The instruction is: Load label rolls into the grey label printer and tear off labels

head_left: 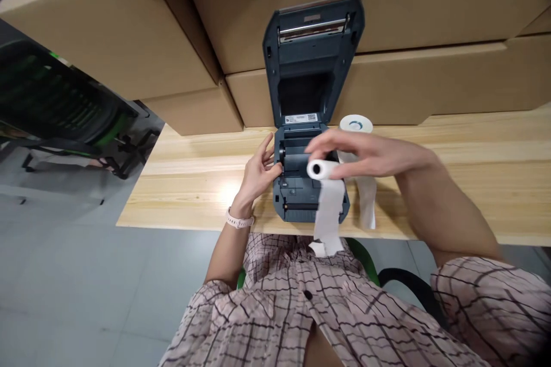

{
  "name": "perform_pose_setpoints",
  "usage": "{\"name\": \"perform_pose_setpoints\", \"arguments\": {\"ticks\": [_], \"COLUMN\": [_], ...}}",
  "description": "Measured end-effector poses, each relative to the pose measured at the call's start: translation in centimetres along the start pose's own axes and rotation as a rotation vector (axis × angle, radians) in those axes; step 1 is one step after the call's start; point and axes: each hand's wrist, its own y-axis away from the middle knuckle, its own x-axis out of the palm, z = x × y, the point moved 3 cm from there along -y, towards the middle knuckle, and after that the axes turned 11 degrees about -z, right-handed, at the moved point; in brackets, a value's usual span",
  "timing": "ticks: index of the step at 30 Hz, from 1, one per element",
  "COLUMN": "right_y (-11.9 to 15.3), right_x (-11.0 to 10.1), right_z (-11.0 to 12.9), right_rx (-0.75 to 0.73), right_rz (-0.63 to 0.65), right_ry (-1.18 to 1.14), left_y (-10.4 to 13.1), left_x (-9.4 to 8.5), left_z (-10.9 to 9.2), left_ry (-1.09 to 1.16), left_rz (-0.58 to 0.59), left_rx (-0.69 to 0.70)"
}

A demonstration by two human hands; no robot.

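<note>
A dark blue-grey printer stands on the table with its lid raised. My left hand rests against the printer's left side, fingers apart and holding nothing. Over the right part of the open body, my right hand grips a small white paper roll between thumb and fingers. From this roll a loose strip of paper hangs down past the table's front edge, its end torn. A larger white roll lies behind my right hand, partly hidden, and a paper strip extends toward the front edge.
Large cardboard boxes stand along the back of the wooden table, close behind the raised lid. On the floor at the left is a dark green and black chair.
</note>
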Motion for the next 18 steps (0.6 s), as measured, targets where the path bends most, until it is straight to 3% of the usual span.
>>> {"name": "perform_pose_setpoints", "arguments": {"ticks": [3,6,10,14,16,18], "right_y": [4.6,11.2,18.5,20.6,20.5,20.5], "right_x": [-3.4,-6.3,-7.1,-4.9,-3.9,-4.2], "right_z": [1.0,0.4,-3.7,-8.0,-9.5,-10.4], "right_rx": [-0.034,-0.028,0.296,0.613,0.638,0.551], "right_rz": [-0.134,-0.279,-0.519,-0.596,-0.55,-0.486], "right_ry": [-0.126,-0.134,-0.047,-0.074,-0.152,-0.173], "left_y": [0.2,0.3,0.3,0.3,0.4,0.4], "left_x": [0.1,0.2,0.1,-0.1,-0.1,-0.2], "left_z": [0.0,-0.1,-0.2,-0.4,-0.6,-0.6], "left_ry": [0.017,0.019,0.021,0.017,-0.013,-0.043], "left_rz": [-0.023,-0.038,-0.038,-0.012,0.021,0.03], "left_rx": [0.025,0.05,0.071,0.045,0.035,0.032]}}
